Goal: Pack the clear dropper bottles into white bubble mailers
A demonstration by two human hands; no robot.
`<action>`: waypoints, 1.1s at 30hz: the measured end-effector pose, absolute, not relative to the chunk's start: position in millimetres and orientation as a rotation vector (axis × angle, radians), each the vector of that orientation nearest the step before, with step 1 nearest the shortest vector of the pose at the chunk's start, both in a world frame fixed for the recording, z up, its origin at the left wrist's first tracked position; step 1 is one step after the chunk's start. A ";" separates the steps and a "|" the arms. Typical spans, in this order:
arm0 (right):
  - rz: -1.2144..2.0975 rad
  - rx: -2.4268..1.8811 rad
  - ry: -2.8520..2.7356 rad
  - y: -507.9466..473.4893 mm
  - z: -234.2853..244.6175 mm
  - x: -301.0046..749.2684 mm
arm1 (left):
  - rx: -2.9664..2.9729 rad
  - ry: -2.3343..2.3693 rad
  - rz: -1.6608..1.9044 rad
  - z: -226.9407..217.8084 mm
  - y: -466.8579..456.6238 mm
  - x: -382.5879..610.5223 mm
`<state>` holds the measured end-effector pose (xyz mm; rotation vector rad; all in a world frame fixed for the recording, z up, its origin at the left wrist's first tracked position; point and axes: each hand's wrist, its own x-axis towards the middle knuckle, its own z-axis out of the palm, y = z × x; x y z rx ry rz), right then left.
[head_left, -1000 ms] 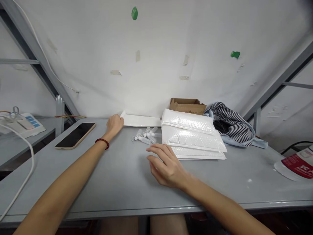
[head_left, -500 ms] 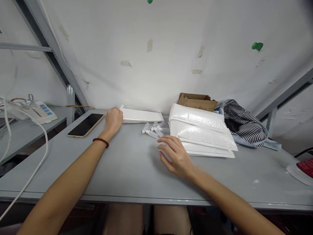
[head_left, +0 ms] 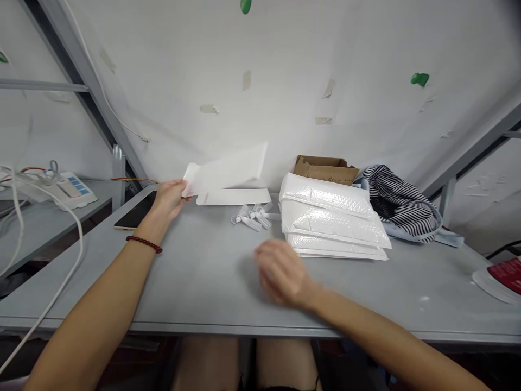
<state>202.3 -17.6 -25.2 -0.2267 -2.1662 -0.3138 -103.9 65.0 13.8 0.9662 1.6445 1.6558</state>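
My left hand is closed on the left end of a thin white flat-folded paper box, lifted and tilted against the wall. Another flat white paper box lies on the desk beneath it. My right hand, blurred by motion, is curled in above the desk; I see nothing in it. Beyond it lie several small clear plastic dropper bottles in a loose cluster. Close by on the right is a stack of white bubble mailers.
A phone lies by my left wrist, partly covered. Behind the mailers stands an open cardboard box, with striped cloth to its right. A white cable crosses the desk's left side. A red and white object sits far right.
My left hand has drawn back to the left and raised one white paper box off the other. My right hand has curled its fingers and moved slightly nearer me.
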 end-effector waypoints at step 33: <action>0.229 -1.099 -2.734 -29.0 -11.7 200.6 | 1.544 1.008 0.129 -9.8 36.8 -24.9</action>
